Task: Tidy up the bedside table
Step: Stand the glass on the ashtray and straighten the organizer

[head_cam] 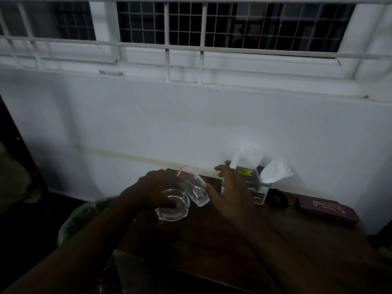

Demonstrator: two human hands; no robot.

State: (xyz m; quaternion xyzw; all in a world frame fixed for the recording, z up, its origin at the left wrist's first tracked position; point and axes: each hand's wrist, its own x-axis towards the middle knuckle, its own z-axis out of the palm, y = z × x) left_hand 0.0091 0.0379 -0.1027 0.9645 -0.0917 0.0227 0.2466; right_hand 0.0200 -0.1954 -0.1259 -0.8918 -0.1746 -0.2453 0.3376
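On the dark wooden bedside table (pixel 233 240) a low clear glass bowl (pixel 180 213) sits near the far left corner. My left hand (pixel 148 189) lies over it, fingertips inside the rim. Just right of the bowl a clear drinking glass (pixel 194 187) leans, its mouth tipped up and to the left. My right hand (pixel 229 192) is beside it with fingers spread, and the thumb touches the glass near its base. Whether anything else supports the glass is unclear in the dim light.
A tissue box (pixel 257 194) with white tissue sticking out stands against the white wall. Right of it lie a small black object (pixel 276 198) and a purple case (pixel 326 209). A green plastic bag (pixel 82 215) sits below the table's left edge.
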